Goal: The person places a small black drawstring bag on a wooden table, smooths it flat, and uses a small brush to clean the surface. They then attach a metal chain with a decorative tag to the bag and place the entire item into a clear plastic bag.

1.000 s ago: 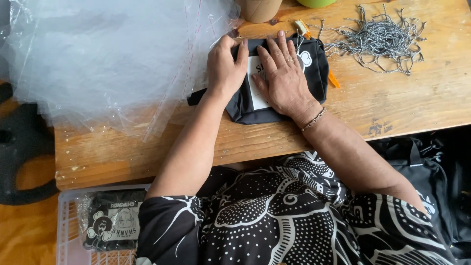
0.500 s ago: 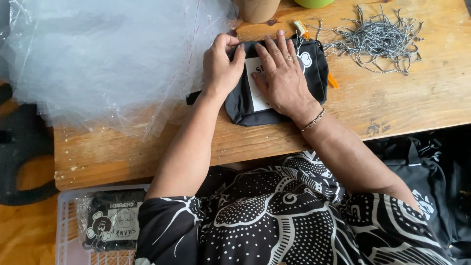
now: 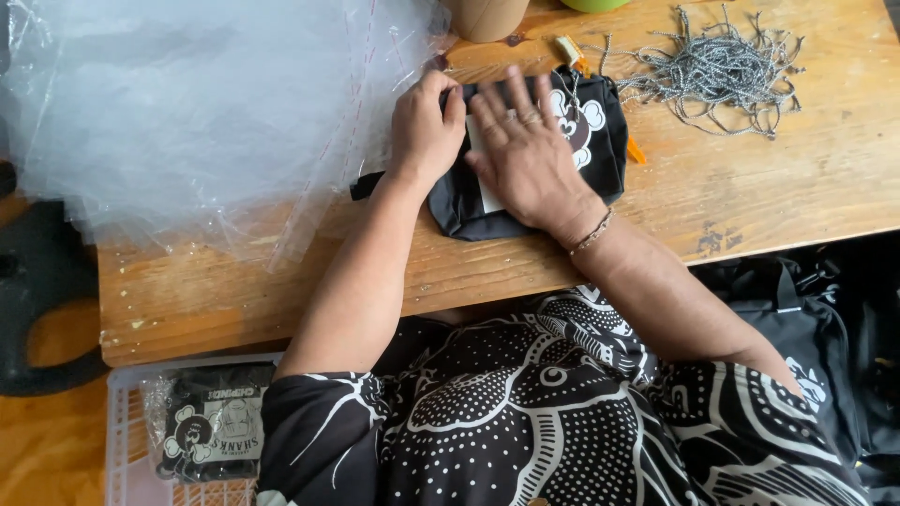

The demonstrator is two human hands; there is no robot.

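Landmark: the black pouch [image 3: 525, 159] lies on the wooden table [image 3: 769, 187], near its front edge.
Left hand: your left hand [image 3: 427, 126] curls over the pouch's left end, fingers pinching its top corner.
Right hand: your right hand [image 3: 525, 155] lies flat and open on the pouch, fingers spread, gripping nothing.
Left of pouch: clear plastic bags [image 3: 197, 112].
Right of pouch: grey cords [image 3: 722, 70], well apart.

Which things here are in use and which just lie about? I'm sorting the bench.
In hand: black pouch, white card on it, left hand, right hand.
Lying about: clear plastic bags, grey cords, white crate, bagged pouch, cardboard cup.
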